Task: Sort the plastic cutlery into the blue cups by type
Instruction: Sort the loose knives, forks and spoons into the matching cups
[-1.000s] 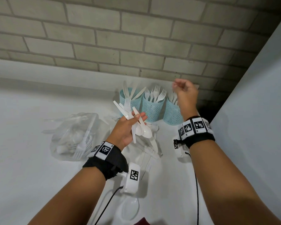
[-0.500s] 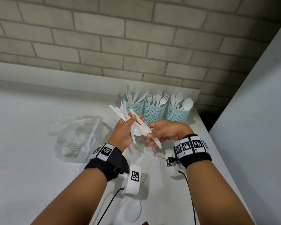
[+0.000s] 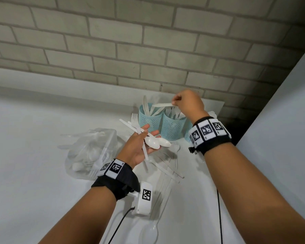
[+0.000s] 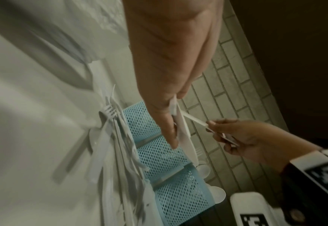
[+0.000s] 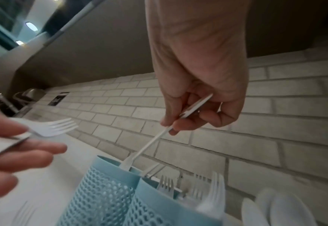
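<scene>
Sorting in progress, head view: the right hand (image 3: 187, 104) is raised over the row of blue mesh cups and pinches the handle of a white plastic knife (image 3: 161, 104), whose far end points down toward the left cup (image 3: 149, 118), where other knives stand. The middle cup (image 3: 173, 127) holds forks; the third cup is mostly hidden behind the right wrist. The left hand (image 3: 139, 147), palm up, fingers loosely curled, holds a mixed bundle: two spoons (image 3: 157, 142), a fork (image 3: 135, 120) and long handles. A clear bag (image 3: 92, 152) with more cutlery lies to the left, and loose pieces (image 3: 165, 169) lie on the white counter (image 3: 33, 173) between the arms.

Left wrist view: blurred, yet the three cups (image 4: 159, 154) stand in a row by the brick wall, with unsorted cutlery beside them, and the right hand grips the knife's handle above the first cup.

Right wrist view: thumb and fingers (image 5: 171, 122) close round the knife handle; its tip has just entered the mouth of the left cup (image 5: 101, 191). Forks (image 5: 207, 186) fill the neighbouring cup, and spoon bowls show at the lower right.

The step in hand appears to be depositing a knife. The next move probably calls for releasing it once it is lowered inside, then picking one piece from the left hand's bundle.
</scene>
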A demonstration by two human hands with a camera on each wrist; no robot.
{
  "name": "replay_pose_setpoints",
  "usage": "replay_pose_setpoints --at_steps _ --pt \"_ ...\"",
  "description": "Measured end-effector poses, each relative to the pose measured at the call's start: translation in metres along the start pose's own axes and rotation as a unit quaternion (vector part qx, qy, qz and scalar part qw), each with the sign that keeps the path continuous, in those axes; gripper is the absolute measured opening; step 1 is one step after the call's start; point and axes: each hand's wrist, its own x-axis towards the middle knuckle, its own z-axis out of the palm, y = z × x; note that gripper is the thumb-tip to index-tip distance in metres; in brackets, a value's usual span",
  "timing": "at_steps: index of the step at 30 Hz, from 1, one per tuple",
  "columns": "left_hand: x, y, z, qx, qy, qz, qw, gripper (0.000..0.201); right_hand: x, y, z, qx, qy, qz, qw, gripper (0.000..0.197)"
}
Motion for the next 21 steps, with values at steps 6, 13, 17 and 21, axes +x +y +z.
replay_pose_setpoints --at_steps 6,13,17,21 --pt "-0.003 0.001 -0.006 0.039 -0.039 0.011 0.998 0.038 0.025 -0.025 0.018 -0.026 -0.049 -0.016 0.998 0.037" --pt "-0.005 -0.001 -0.011 0.057 -0.047 0.025 0.997 0.038 0.003 -0.021 0.033 0.028 0.067 -0.043 0.996 0.036" --pt "-0.003 -0.006 -0.006 0.058 -0.026 0.022 0.998 0.034 -0.009 -0.009 0.033 0.07 0.096 -0.046 0.992 0.027" --pt "-0.002 -0.007 -0.002 0.044 -0.014 0.015 0.999 0.032 -0.017 0.006 0.034 0.065 0.106 -0.003 0.992 0.026"
